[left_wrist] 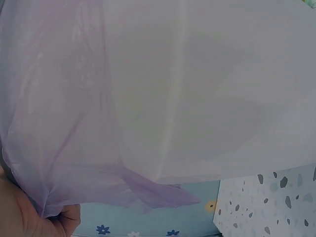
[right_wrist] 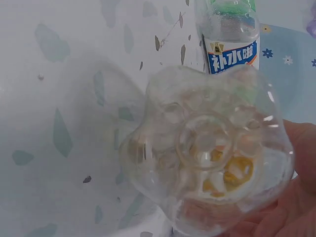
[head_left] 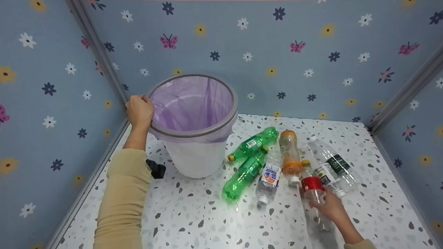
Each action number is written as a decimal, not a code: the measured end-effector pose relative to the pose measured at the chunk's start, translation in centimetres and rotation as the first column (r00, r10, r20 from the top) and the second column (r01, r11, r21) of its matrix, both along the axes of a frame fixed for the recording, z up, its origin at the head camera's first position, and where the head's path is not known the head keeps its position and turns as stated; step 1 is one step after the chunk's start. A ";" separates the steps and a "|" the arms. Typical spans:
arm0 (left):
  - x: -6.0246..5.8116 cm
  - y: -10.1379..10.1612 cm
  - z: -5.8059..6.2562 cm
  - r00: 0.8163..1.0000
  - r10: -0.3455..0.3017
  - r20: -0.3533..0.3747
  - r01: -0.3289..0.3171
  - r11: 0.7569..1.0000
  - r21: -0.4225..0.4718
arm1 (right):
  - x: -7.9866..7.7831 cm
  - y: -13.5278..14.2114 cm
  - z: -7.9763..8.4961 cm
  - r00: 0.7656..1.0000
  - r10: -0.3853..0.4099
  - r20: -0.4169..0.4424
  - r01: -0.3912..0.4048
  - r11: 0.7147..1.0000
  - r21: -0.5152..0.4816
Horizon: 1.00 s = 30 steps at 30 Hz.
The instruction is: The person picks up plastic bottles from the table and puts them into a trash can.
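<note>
At the left stands a white bin (head_left: 195, 160) with a grey rim and a purple liner bag (head_left: 193, 103). My left hand (head_left: 140, 112) grips its rim on the left side; in the left wrist view the fingers (left_wrist: 69, 217) curl at the edge of the bag. My right hand (head_left: 330, 207) holds a clear plastic bottle (head_left: 312, 184) with a red label and yellow cap, low at the right. The right wrist view shows that bottle's lobed base (right_wrist: 207, 138) close up, with part of the hand (right_wrist: 296, 197) behind it.
Between bin and right hand lie two green bottles (head_left: 256, 142), a clear bottle (head_left: 270, 175) with a colourful label, and an orange-labelled bottle (head_left: 290, 150). Further right are a white-labelled bottle (head_left: 325, 174) and a dark-green-labelled bottle (head_left: 338, 164). Flowered walls (head_left: 259, 79) surround the speckled surface (head_left: 193, 218).
</note>
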<state>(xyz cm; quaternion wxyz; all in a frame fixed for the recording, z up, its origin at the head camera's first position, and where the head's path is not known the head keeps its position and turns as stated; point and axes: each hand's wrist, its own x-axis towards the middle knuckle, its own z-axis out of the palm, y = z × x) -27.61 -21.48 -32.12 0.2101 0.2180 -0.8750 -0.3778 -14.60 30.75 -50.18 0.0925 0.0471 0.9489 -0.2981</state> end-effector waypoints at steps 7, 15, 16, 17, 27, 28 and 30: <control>0.0 0.0 0.0 1.000 0.003 0.003 -0.003 1.000 0.000 | -0.1 0.0 1.7 1.000 0.013 -0.008 -0.013 1.000 0.025; 0.1 -0.1 -0.1 1.000 0.007 0.003 -0.007 1.000 -0.022 | -0.2 -0.7 3.8 0.994 0.052 -0.100 -0.049 0.998 0.034; 0.1 -0.1 0.0 1.000 0.007 0.003 -0.007 1.000 -0.022 | -0.2 -0.9 4.1 0.991 0.059 -0.119 -0.055 0.998 0.032; 0.1 -0.1 0.0 1.000 0.007 0.005 -0.007 1.000 -0.024 | -0.3 -1.0 4.4 0.989 0.065 -0.137 -0.062 0.998 0.025; 0.1 0.1 -0.1 0.999 0.012 -0.032 -0.012 1.000 -0.009 | -0.9 -2.7 8.3 0.971 0.117 -0.210 -0.121 0.993 -0.006; 0.1 0.1 -0.1 0.999 0.010 -0.034 -0.011 1.000 -0.009 | -1.0 -2.8 8.7 0.970 0.121 -0.213 -0.124 0.992 -0.004; 0.1 0.2 -0.1 0.999 0.009 -0.036 -0.009 1.000 -0.018 | -1.1 -3.2 9.4 0.967 0.130 -0.217 -0.134 0.991 -0.001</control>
